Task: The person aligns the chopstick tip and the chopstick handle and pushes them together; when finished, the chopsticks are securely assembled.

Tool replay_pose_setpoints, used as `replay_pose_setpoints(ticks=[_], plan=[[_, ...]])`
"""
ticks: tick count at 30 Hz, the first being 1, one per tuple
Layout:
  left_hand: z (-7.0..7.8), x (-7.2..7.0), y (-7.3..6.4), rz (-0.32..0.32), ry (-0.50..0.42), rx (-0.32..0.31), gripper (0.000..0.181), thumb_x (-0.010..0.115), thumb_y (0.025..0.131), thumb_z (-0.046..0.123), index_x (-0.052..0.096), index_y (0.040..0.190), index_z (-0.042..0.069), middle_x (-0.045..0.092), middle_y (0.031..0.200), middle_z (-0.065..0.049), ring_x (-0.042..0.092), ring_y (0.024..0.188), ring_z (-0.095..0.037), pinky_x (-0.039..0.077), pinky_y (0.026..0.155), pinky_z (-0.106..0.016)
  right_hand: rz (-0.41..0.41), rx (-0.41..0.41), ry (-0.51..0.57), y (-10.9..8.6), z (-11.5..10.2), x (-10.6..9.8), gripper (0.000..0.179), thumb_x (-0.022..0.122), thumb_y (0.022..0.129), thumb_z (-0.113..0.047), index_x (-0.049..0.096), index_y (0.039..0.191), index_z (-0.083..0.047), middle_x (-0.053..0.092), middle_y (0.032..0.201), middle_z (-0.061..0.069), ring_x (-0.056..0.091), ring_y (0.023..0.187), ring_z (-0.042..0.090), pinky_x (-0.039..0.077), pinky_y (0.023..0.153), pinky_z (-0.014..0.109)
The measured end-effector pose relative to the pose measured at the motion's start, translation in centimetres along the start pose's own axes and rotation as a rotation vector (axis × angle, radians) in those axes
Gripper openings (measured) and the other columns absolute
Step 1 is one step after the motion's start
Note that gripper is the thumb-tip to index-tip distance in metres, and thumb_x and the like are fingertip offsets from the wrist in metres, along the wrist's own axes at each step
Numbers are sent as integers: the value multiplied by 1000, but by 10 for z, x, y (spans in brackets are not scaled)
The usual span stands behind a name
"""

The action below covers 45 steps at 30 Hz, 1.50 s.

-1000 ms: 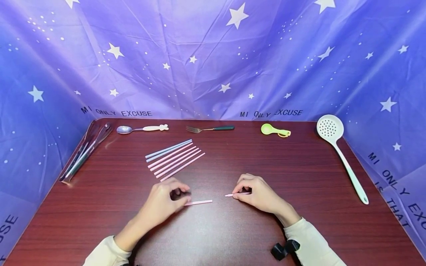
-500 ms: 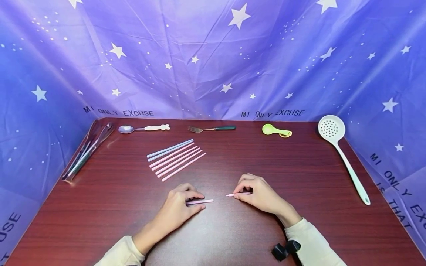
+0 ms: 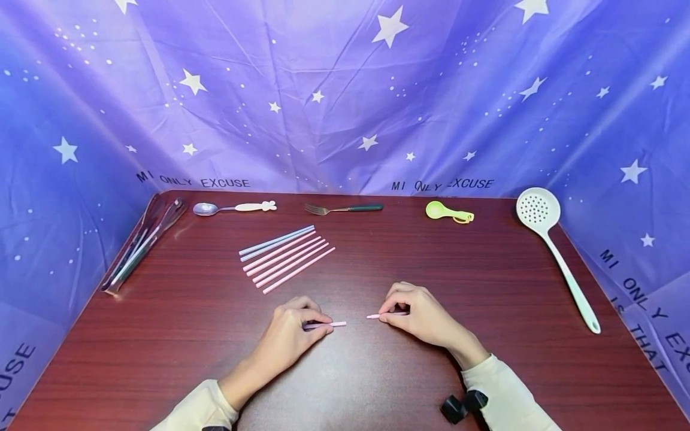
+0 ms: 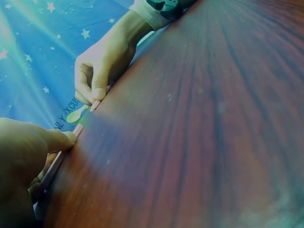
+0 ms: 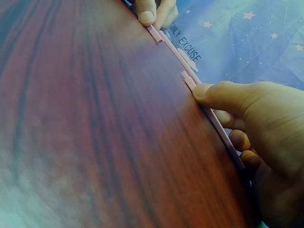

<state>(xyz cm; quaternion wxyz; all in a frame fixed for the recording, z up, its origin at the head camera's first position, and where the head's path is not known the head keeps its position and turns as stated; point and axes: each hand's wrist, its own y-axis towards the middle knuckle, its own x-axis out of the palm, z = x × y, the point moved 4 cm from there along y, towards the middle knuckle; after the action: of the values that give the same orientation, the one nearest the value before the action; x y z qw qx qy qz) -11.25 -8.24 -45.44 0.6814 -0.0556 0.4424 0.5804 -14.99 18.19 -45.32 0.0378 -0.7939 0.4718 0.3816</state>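
In the head view my left hand [image 3: 291, 328] pinches a thin pink straw [image 3: 339, 324] between thumb and fingers, its end sticking out to the right. My right hand [image 3: 417, 312] pinches a second pink straw [image 3: 372, 316], whose narrower tip points left. A short gap separates the two facing ends, both low over the brown table. In the right wrist view the right straw [image 5: 221, 134] runs back under the thumb and along the curled fingers. The left wrist view has the left straw [image 4: 55, 167] passing beneath the thumb.
Beyond my left hand several pink straws [image 3: 288, 263] and two blue straws [image 3: 276, 243] lie side by side. Along the back are a spoon [image 3: 234, 208], a fork [image 3: 344, 208] and a green measuring spoon [image 3: 449, 212]. A skimmer [image 3: 566, 272] lies right; a clear pouch of utensils [image 3: 141, 248] lies left.
My left hand has slid right along its straw and closed its thumb and fingers on it nearer the right end. The right hand has stayed almost still.
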Motion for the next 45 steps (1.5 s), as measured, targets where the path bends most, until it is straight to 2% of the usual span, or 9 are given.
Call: replay_pose_setpoints(ticks=[11, 18, 27, 35, 45], plan=[[2, -5, 6, 5, -37, -1, 12, 90, 78, 16, 82, 85, 19, 74, 85, 10, 69, 82, -2, 56, 76, -19, 27, -22, 30, 2, -6, -4, 12, 82, 88, -11, 78, 91, -23, 66, 86, -9, 59, 76, 5, 49, 64, 22], [7, -11, 18, 23, -69, 35, 10, 87, 82, 14, 82, 88, 20, 74, 82, 12, 68, 76, 1, 53, 70, -15, 80, -62, 28, 7, -19, -6, 14, 83, 86, -9, 78, 91, -21, 67, 88, -7, 60, 77, 8, 49, 65, 21], [14, -13, 27, 17, -91, 39, 9, 86, 84, 14, 81, 91, 18, 73, 83, 9, 66, 75, 0, 55, 66, -23, 90, -49, 19, 9, -28, -8, 13, 81, 88, -10, 79, 91, -23, 64, 88, -13, 59, 77, 3, 50, 67, 19], [16, -13, 28, 18, -106, 49, 9, 85, 84, 13, 81, 91, 17, 73, 84, 9, 65, 76, 0, 56, 66, -23, 109, -48, 7, 11, -31, -9, 10, 81, 88, -11, 79, 90, -20, 64, 88, -13, 61, 77, 7, 50, 66, 23], [21, -12, 28, 9, -109, 58, 11, 86, 83, 14, 80, 91, 18, 73, 85, 9, 67, 77, -1, 53, 71, -15, 139, -76, 17, 11, -37, -8, 10, 81, 89, -10, 78, 90, -19, 65, 87, -10, 60, 77, 3, 50, 66, 20]])
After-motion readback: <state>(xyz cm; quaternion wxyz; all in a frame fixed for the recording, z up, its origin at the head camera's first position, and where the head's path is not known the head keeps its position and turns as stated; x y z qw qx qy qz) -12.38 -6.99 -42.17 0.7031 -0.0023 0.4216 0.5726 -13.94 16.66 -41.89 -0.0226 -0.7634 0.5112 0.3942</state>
